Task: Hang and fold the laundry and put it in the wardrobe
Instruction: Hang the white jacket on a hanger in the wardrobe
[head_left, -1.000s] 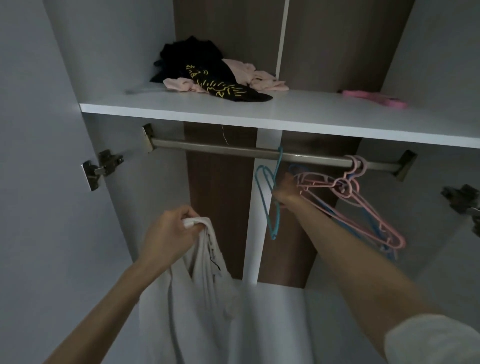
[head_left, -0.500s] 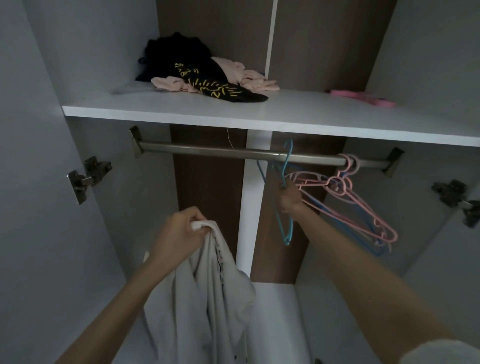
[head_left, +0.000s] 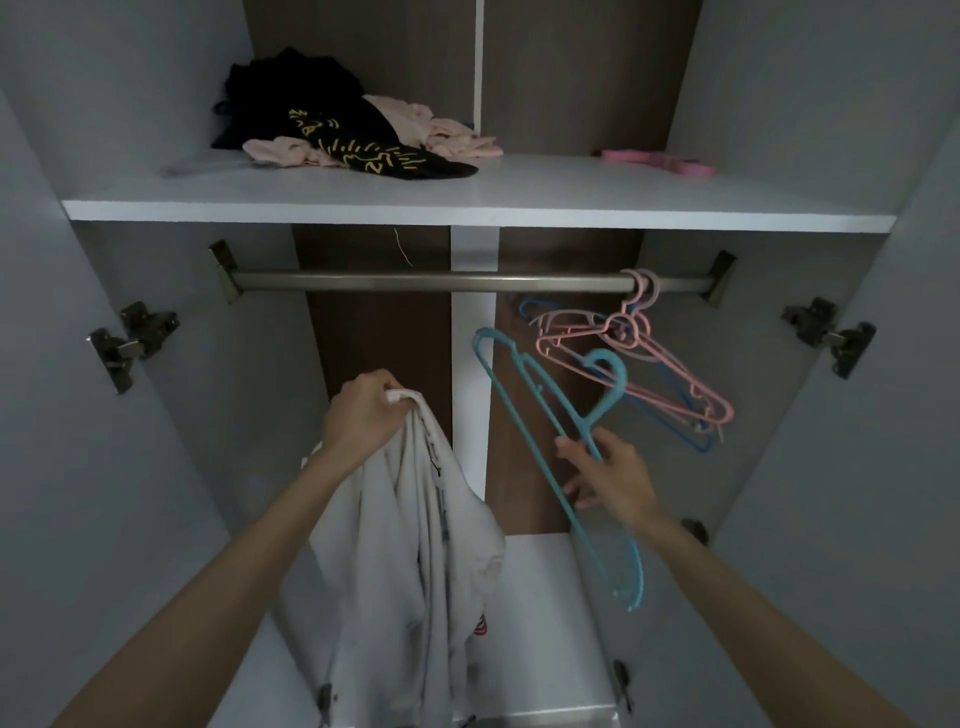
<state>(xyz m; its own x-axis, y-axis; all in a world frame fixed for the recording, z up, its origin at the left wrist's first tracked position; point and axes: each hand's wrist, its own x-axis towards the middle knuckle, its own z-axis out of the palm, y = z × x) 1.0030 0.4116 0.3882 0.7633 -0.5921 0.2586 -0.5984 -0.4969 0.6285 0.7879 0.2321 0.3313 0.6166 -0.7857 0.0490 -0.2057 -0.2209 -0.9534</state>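
Here, wardrobe (head_left: 156, 467): it stands open, seen from the front and slightly below, with pale side walls and a brown back panel.
Left hand (head_left: 363, 415): raised in the left-centre of the wardrobe, below the rail, knuckles toward the camera.
Left grip: closed round the bunched top edge of the white garment (head_left: 415, 545).
White garment: hangs limp from the left fist down to the lower edge of the view, with a small red mark low on its right side.
Right hand (head_left: 608, 473): to the right of the garment, apart from it, below the rail.
Right grip: thumb and fingers pinch the blue hanger (head_left: 618, 370) near the base of its hook.
Blue hanger: off the rail, held tilted, hook up and to the right, one arm slanting down past the wrist.
Rail (head_left: 415, 283): a metal bar under the shelf, bare along its left and middle.
Other hangers (head_left: 623, 332): a pink and blue bunch hooked at the rail's right end, just beside the held hanger's hook.
Shelf (head_left: 519, 208): white, above the rail.
Heap of clothes (head_left: 353, 135): black and pale pink, unfolded, on the shelf's left.
Pink object (head_left: 660, 160): flat on the shelf's right; what it is cannot be told.
Hinges (head_left: 130, 343): metal, one on each side wall.
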